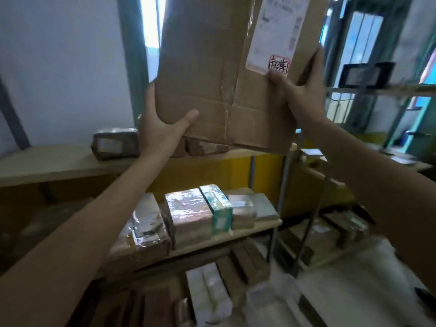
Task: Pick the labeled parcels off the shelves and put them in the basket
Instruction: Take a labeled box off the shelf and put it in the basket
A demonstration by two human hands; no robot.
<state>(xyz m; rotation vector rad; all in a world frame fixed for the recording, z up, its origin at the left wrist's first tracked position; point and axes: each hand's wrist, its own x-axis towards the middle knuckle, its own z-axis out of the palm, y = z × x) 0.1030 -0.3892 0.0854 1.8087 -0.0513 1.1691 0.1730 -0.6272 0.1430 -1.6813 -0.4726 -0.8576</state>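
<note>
At the far left, a small brown tape-wrapped parcel (115,143) is lying on the top wooden shelf (59,165), close to the pale wall. Just right of it, the left hand (162,127) is gripping the lower left corner of a large cardboard box (212,79), with the thumb pressing across the front face and the fingers wrapping behind the edge. The box is being held upright in the air above the top shelf, its bottom edge hovering just over the shelf and its top running out of view. A white shipping label (276,31) with a red-stamped mark is sitting on the box's upper right face. The right hand (299,88) is clamping the box's right edge, its thumb resting on the label's lower corner. Below the box, on the middle shelf (236,234), several plastic-wrapped parcels (188,213) are standing side by side, a teal box (218,207) among them. Further parcels are lying on the lowest level, blurred. No basket is showing.
</note>
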